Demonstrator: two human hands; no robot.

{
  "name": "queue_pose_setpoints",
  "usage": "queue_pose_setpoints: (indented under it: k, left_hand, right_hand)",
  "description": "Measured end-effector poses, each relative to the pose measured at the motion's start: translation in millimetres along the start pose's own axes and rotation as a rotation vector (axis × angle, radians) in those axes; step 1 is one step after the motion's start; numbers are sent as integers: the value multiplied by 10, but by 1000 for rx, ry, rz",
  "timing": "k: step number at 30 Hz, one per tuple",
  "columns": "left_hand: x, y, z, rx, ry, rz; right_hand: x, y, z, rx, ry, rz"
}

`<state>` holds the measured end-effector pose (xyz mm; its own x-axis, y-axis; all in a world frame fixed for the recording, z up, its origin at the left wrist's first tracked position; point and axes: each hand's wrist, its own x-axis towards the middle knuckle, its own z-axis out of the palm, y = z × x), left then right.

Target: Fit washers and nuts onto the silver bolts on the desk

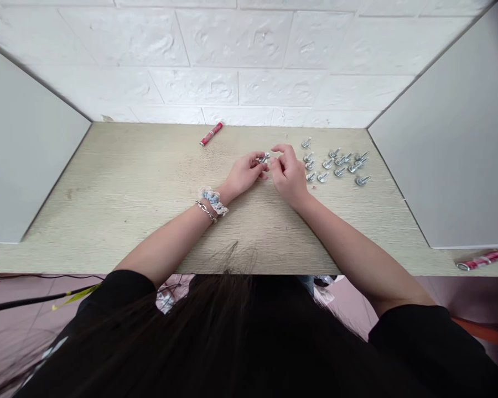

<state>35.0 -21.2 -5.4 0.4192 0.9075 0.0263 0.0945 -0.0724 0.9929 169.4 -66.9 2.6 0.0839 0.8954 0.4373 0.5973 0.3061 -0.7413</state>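
Note:
My left hand [244,174] pinches a small shiny bolt [264,158] with a wide round base between thumb and fingers, just above the table. Close by on the right is my right hand [289,176], its fingers bent. A gap shows between its index finger and thumb, which point toward the bolt, and nothing visible lies between them. Whether a fingertip touches the bolt is too small to tell. Right of my right hand, several similar metal bolts [339,161] with disc-like bases lie in loose groups, their shanks slanting up to the right.
A red tube [211,134] lies near the back of the pale wooden table [120,177]; another red tube [481,260] is at the front right edge. White brick wall [261,88] closes the back. Grey panels [452,138] stand at both sides.

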Motion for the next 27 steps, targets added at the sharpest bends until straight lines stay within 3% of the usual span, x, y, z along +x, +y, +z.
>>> queue_pose_setpoints:
  k: [10,15,22,27]
  left_hand:
    - [12,20,36,-93,-36,3]
    - [-15,64,44,-98,-63,18]
    - [-6,-1,14,-3,-13,3]
    - [-14,37,21,-12,-10,-8]
  right_hand:
    - [53,184,172,370,-58,172]
    - [52,117,157,448,-73,190]
    - [46,95,126,434,-116,274]
    - [55,124,146,428,-116,246]
